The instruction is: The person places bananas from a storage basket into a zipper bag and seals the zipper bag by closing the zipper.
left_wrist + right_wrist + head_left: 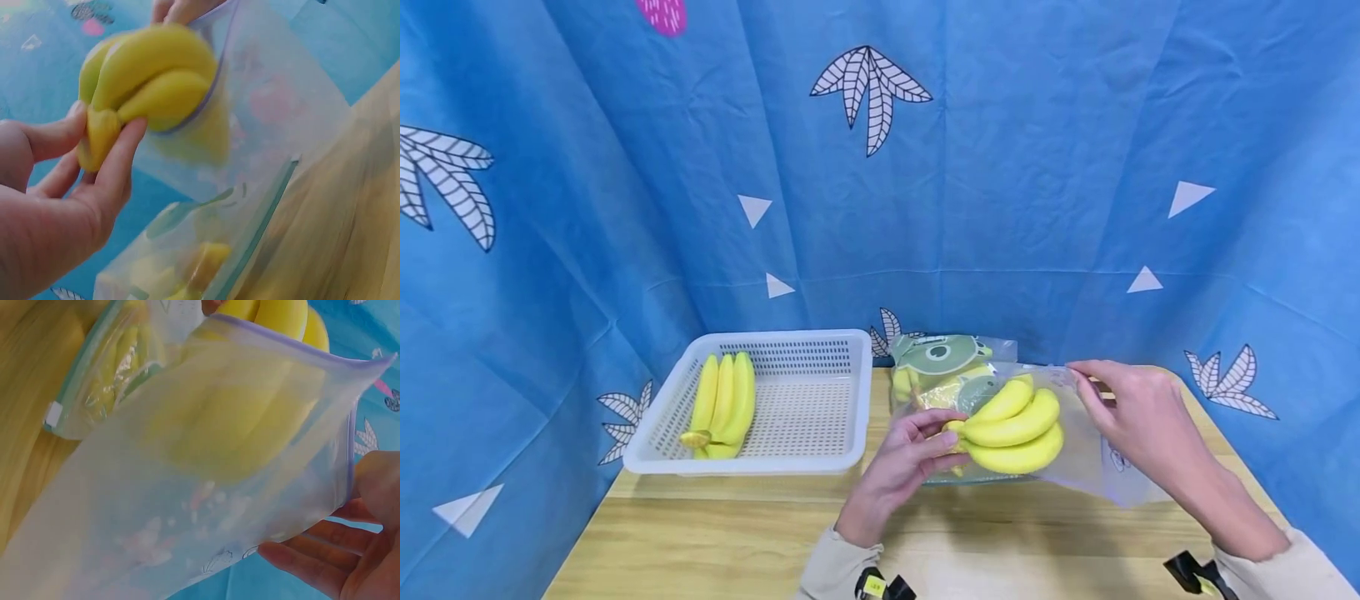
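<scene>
My left hand (910, 454) pinches a bunch of yellow bananas (1018, 429) by its stem. The other end of the bunch is inside the mouth of a translucent zip bag (294, 75) with a purple rim, as the left wrist view shows. With thumb and fingers my right hand (1150, 417) grips the bag's edge at its mouth. In the right wrist view the bananas show blurred through the bag's frosted wall. Below and behind them lies a second zip bag (936, 354), with a green rim and a printed green figure, holding yellow fruit.
A white plastic basket (808, 458) stands on the left of the wooden table (760, 533), with another banana bunch (726, 400) inside along its left side. A blue patterned curtain (1000, 208) hangs behind the table and along both sides.
</scene>
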Available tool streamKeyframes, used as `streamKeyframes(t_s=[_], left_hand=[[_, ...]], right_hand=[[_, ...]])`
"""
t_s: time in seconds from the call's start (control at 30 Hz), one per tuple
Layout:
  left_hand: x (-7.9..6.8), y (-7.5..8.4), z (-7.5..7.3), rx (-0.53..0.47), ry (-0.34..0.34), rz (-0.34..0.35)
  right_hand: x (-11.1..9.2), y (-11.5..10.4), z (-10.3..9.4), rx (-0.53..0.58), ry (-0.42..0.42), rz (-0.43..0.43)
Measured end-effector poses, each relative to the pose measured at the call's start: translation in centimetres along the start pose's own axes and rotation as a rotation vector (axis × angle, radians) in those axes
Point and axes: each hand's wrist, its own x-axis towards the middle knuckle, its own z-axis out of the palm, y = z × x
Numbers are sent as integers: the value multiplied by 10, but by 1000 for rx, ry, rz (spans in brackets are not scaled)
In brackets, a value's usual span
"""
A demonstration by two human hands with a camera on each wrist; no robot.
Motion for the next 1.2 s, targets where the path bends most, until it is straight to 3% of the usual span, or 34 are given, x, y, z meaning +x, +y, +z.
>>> streamKeyframes(t_s=[0.17,0.37,0.47,0.6,0.8,0.9,1.03,1.2], left_hand=[[0,-6,24,157,119,61],[3,-14,54,497,152,236],[8,-18,65,582,172,281],[18,-21,79,753,160,311],[38,-23,97,1183,109,406],[49,-27,103,1333,124,384],[60,-34,110,1417,152,277],[68,-45,115,1374,157,191]], right_hand=[[-1,-7,4,-6,25,-42],[0,-16,4,2,32,-66],[0,-19,3,14,20,-61],[-1,-22,-1,24,20,-58],[-3,-23,-5,15,40,-89],[-3,-23,-6,11,44,-99],[-2,-23,-7,13,44,-103],[-3,-25,-8,24,34,-95]])
